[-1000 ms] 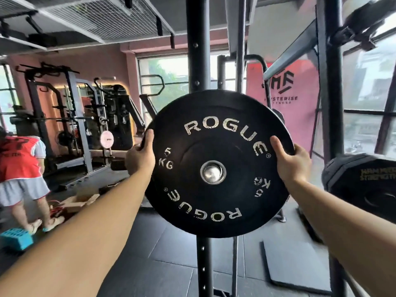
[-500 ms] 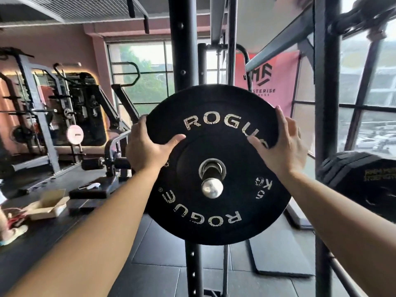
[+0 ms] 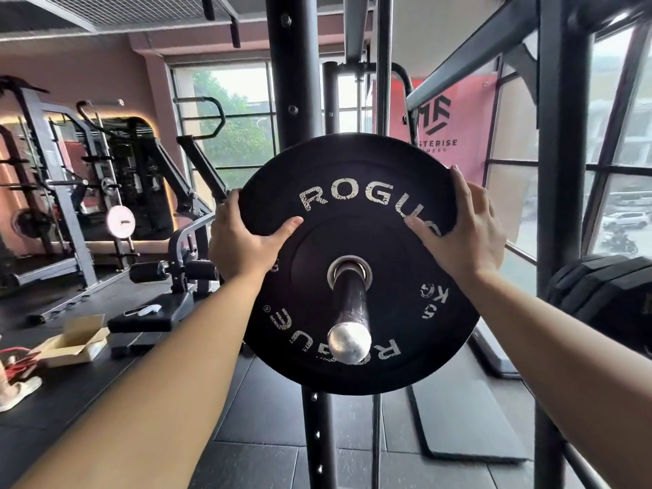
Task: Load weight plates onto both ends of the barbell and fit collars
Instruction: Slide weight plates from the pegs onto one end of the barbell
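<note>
My left hand clamps the black round rubber weight plate at its ten o'clock rim and my right hand at two. Thumbs lie on the face to keep it square. The plate is threaded on the steel barbell sleeve.

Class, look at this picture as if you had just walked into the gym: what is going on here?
A person is loading a barbell. The left hand and right hand grip the upper rim of a black weight plate, thumbs on its face. The bar's end pokes out through the centre hole toward the camera. No collar shows yet.
</note>
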